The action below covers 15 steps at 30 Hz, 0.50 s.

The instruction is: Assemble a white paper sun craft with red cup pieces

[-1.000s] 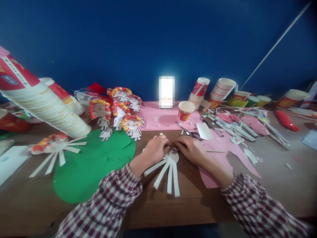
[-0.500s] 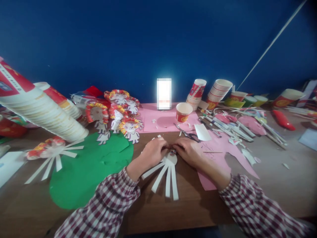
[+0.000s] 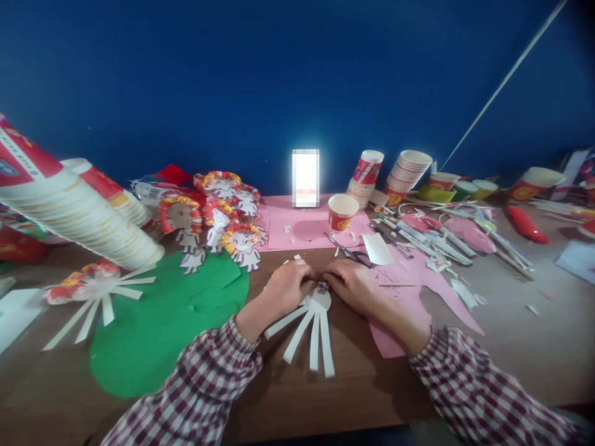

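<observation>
A paper cup cut into strips (image 3: 319,300) lies spread on the brown table, its white strips fanning toward me from a round base. My left hand (image 3: 289,286) is closed at its far left side, fingertips pinched on the far strips. From the right, my right hand (image 3: 349,284) pinches at the same spot, and the two sets of fingertips nearly meet. Between them shows a small red-patterned bit of the cup, partly curled. My fingers hide most of the far strips. Just beyond the right hand lie scissors (image 3: 349,251).
A tall leaning stack of paper cups (image 3: 100,214) stands left, near another cut cup (image 3: 100,286) and green paper (image 3: 158,347). Finished paper figures (image 3: 244,238) lie behind. A single cup (image 3: 343,214) stands on pink paper (image 3: 279,229). Pens (image 3: 458,244) and scraps clutter the right.
The view has shifted slightly. Both hands stay at the far side of the cut cup in almost the same pinching pose.
</observation>
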Each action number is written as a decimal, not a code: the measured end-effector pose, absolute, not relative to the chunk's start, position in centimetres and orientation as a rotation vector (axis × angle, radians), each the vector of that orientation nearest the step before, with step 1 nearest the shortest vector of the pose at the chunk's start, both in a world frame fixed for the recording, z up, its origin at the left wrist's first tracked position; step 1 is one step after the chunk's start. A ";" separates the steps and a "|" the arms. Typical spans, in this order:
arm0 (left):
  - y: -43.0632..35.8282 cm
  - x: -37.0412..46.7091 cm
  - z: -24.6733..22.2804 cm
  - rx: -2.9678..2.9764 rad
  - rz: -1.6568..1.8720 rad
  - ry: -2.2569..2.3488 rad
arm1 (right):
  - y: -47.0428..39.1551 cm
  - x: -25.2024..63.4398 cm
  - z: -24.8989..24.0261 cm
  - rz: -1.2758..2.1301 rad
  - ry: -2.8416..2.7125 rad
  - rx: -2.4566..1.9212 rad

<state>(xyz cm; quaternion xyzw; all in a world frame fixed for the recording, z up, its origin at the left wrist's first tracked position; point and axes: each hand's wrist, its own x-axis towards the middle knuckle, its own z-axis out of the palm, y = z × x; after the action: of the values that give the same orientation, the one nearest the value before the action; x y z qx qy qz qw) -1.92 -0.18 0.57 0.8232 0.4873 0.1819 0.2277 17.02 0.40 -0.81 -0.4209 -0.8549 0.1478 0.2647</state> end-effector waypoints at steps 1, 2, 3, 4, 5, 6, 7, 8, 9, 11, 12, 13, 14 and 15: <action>-0.2 -1.9 0.5 2.270 0.502 1.344 | 0.4 17.0 -0.9 0.397 -2.311 -1.143; -0.2 -1.9 0.5 2.271 0.504 1.345 | 0.4 17.0 -0.9 0.394 -2.312 -1.150; -0.2 -2.0 0.5 2.271 0.507 1.344 | 0.4 17.0 -0.9 0.393 -2.313 -1.155; -0.2 -2.0 0.4 2.270 0.511 1.342 | 0.4 17.0 -0.9 0.394 -2.316 -1.157; -0.2 -2.0 0.4 2.268 0.514 1.341 | 0.5 17.0 -0.9 0.398 -2.318 -1.157; -0.2 -2.0 0.3 2.267 0.516 1.342 | 0.5 17.0 -0.9 0.400 -2.318 -1.156; -0.2 -2.0 0.3 2.268 0.513 1.342 | 0.5 17.0 -0.8 0.404 -2.320 -1.153; -0.2 -2.0 0.3 2.269 0.509 1.343 | 0.5 17.0 -0.8 0.405 -2.319 -1.151; -0.2 -2.0 0.3 2.271 0.506 1.344 | 0.5 17.0 -0.8 0.404 -2.318 -1.150; -0.2 -2.0 0.3 2.277 0.501 1.345 | 0.5 17.0 -0.8 0.399 -2.318 -1.147; -0.1 -2.0 0.3 2.279 0.503 1.343 | 0.4 17.0 -0.8 0.397 -2.319 -1.146; -0.1 -2.0 0.3 2.281 0.506 1.343 | 0.4 17.0 -0.8 0.397 -2.320 -1.146; -0.1 -2.0 0.3 2.283 0.510 1.342 | 0.4 17.0 -0.8 0.399 -2.322 -1.146; -0.1 -2.0 0.3 2.286 0.516 1.341 | 0.4 17.0 -0.8 0.403 -2.326 -1.145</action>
<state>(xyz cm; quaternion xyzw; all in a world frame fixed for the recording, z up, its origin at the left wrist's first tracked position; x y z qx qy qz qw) -2.01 -0.09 0.33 0.8262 0.4844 0.1865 0.2190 17.03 0.41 -0.76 -0.4217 -0.8571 0.1483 0.2560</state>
